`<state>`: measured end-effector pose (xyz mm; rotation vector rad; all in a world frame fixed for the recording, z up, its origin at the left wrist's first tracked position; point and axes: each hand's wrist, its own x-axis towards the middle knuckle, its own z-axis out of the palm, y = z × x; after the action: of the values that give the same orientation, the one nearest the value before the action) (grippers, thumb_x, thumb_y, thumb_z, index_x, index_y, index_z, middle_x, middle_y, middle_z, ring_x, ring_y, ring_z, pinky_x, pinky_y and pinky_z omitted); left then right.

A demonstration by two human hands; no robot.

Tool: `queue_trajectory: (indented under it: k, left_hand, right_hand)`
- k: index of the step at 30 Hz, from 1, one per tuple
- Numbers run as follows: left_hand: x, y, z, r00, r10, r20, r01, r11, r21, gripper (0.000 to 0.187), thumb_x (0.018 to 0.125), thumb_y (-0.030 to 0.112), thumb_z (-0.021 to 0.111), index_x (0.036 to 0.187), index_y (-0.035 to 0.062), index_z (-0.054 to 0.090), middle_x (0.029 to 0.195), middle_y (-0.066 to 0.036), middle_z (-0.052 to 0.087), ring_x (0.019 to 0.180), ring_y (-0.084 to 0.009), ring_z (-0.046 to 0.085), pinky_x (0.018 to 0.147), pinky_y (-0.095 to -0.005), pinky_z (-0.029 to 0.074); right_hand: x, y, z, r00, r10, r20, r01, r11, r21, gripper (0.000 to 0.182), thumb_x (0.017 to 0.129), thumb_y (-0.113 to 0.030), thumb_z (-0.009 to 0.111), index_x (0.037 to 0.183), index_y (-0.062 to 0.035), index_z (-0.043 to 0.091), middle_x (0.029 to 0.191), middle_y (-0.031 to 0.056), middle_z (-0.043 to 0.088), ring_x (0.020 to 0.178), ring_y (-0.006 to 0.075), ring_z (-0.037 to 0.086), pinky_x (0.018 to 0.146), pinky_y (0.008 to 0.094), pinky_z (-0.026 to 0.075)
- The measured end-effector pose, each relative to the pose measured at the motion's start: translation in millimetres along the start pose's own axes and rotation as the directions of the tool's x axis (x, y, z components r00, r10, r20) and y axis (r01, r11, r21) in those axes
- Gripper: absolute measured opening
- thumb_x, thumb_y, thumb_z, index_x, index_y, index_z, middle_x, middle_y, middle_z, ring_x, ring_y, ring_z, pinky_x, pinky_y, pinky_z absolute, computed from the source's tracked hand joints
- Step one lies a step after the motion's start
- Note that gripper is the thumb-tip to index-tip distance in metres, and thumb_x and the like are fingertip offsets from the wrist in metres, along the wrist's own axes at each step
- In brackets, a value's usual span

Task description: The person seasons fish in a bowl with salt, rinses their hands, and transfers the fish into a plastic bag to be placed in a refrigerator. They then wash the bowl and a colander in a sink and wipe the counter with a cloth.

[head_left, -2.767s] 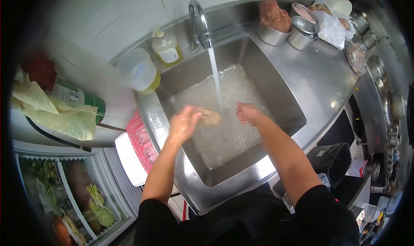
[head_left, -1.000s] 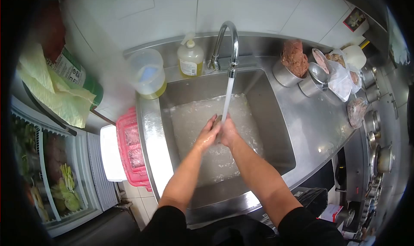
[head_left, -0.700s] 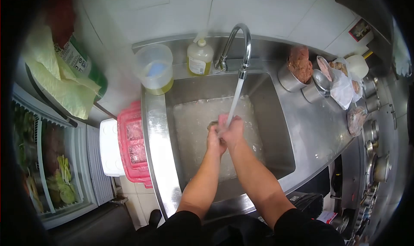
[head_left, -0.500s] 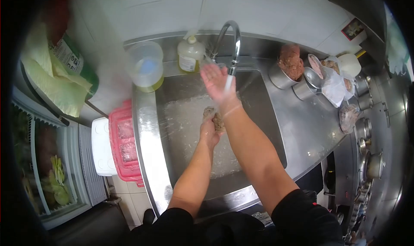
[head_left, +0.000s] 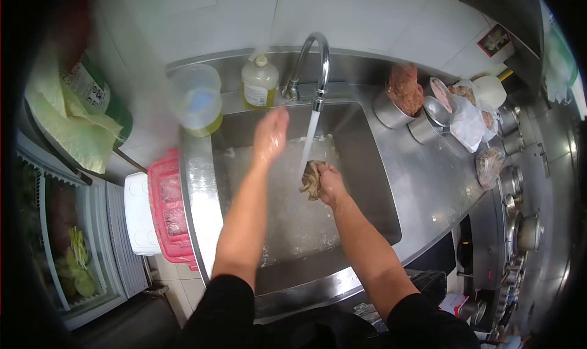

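Over the sink basin, my right hand grips a crumpled, wet, brownish-grey cloth. The stream from the curved chrome faucet falls onto the cloth's upper left edge. Raised to the left of the stream is my left hand, empty, with its fingers stretched out and slightly blurred. Cloudy greyish water with pale bits at its edges lies beneath both hands.
A pump bottle of yellowish liquid and a clear plastic tub stand behind the basin. Metal containers, one holding raw meat, and plastic bags crowd the right counter. A red crate sits left of the sink.
The cloth has passed from my left hand to my right. My right hand has come down from beside the faucet, while my left has risen toward the back of the basin.
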<state>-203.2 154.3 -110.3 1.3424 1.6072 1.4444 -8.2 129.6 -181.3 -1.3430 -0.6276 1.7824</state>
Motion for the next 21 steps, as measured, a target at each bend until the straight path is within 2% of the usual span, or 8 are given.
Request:
queue_trajectory:
  k: [3, 5, 8, 10, 14, 17, 19, 21]
  left_hand:
    - [74.0, -16.4, -15.5, 0.996, -0.015, 0.086, 0.026, 0.992, -0.127, 0.051, 0.100, 0.039, 0.040, 0.129, -0.0008, 0.056, 0.130, -0.021, 0.058, 0.123, -0.0341, 0.053, 0.102, -0.0361, 0.040]
    - [75.0, -14.2, -26.4, 1.000, 0.007, 0.019, -0.010, 0.991, 0.137, 0.050, 0.100, 0.038, 0.042, 0.129, -0.0007, 0.056, 0.130, -0.021, 0.059, 0.124, -0.0337, 0.053, 0.102, -0.0364, 0.040]
    - [49.9, -38.5, -17.8, 0.986, 0.023, -0.163, -0.010, 0.997, 0.075, 0.048, 0.099, 0.036, 0.045, 0.128, -0.0008, 0.056, 0.129, -0.021, 0.059, 0.123, -0.0336, 0.054, 0.102, -0.0367, 0.040]
    - [27.7, -52.7, -6.5, 0.992, -0.005, -0.129, 0.013, 0.998, 0.058, 0.048, 0.099, 0.036, 0.048, 0.128, -0.0011, 0.056, 0.127, -0.021, 0.060, 0.121, -0.0322, 0.055, 0.103, -0.0366, 0.040]
    - [-27.1, -51.6, -0.5, 0.964, -0.264, -0.028, 0.261, 0.962, -0.083, 0.052, 0.098, 0.041, 0.050, 0.131, 0.0009, 0.054, 0.127, -0.020, 0.060, 0.119, -0.0291, 0.056, 0.104, -0.0363, 0.039]
    - [-65.2, -81.9, 24.9, 0.830, -0.537, 0.154, 0.532, 0.677, -0.508, 0.061, 0.098, 0.048, 0.048, 0.138, 0.0024, 0.047, 0.136, -0.017, 0.053, 0.122, -0.0274, 0.052, 0.105, -0.0371, 0.039]
    - [-78.8, -80.4, 43.3, 0.771, -0.534, 0.346, 0.552, 0.292, -0.781, 0.066, 0.099, 0.052, 0.046, 0.142, 0.0022, 0.042, 0.143, -0.016, 0.046, 0.126, -0.0275, 0.049, 0.106, -0.0377, 0.038]
    - [-83.0, -42.2, 52.5, 0.741, -0.608, 0.285, 0.476, 0.176, -0.862, 0.071, 0.099, 0.056, 0.042, 0.143, 0.0005, 0.039, 0.145, -0.016, 0.042, 0.129, -0.0276, 0.046, 0.108, -0.0384, 0.036]
  right_hand:
    - [-6.4, -7.0, 12.6, 0.992, 0.071, 0.103, -0.076, 0.996, 0.045, 0.021, 0.098, -0.013, 0.043, 0.108, -0.0016, 0.057, 0.099, 0.0118, 0.062, 0.084, 0.0238, 0.065, 0.071, 0.0411, 0.058]
    - [-18.9, -10.5, 29.2, 0.990, 0.087, 0.111, -0.087, 0.996, -0.002, 0.028, 0.100, -0.020, 0.042, 0.115, 0.0003, 0.056, 0.097, 0.0127, 0.062, 0.079, 0.0236, 0.062, 0.067, 0.0404, 0.056]
    - [-19.9, -6.6, 42.0, 0.983, 0.122, 0.140, -0.117, 0.992, -0.044, 0.025, 0.099, -0.019, 0.044, 0.107, -0.0012, 0.061, 0.091, 0.0122, 0.063, 0.076, 0.0248, 0.061, 0.065, 0.0420, 0.055]
    - [-7.3, 4.0, 39.9, 0.965, 0.157, 0.211, -0.170, 0.985, 0.040, 0.025, 0.099, -0.020, 0.044, 0.106, -0.0018, 0.060, 0.091, 0.0122, 0.063, 0.076, 0.0249, 0.061, 0.065, 0.0430, 0.055]
    - [-16.9, 4.7, 46.5, 0.946, 0.167, 0.277, -0.189, 0.980, 0.056, 0.025, 0.099, -0.024, 0.047, 0.104, -0.0029, 0.060, 0.093, 0.0132, 0.063, 0.079, 0.0276, 0.061, 0.069, 0.0444, 0.055]
    - [2.3, 11.3, 49.9, 0.941, 0.240, 0.239, -0.262, 0.963, 0.061, 0.034, 0.096, -0.030, 0.056, 0.114, -0.0010, 0.057, 0.099, 0.0119, 0.064, 0.090, 0.0255, 0.063, 0.081, 0.0395, 0.052]
    - [-0.9, 11.1, 66.3, 0.994, 0.000, 0.114, 0.010, 0.996, -0.088, 0.040, 0.092, -0.030, 0.064, 0.118, -0.0001, 0.057, 0.103, 0.0120, 0.065, 0.093, 0.0226, 0.063, 0.083, 0.0368, 0.051]
    - [2.6, 9.7, 72.8, 0.978, -0.208, 0.034, 0.209, 0.939, -0.275, 0.047, 0.087, -0.030, 0.071, 0.121, 0.0010, 0.057, 0.107, 0.0118, 0.065, 0.096, 0.0197, 0.062, 0.085, 0.0351, 0.050]
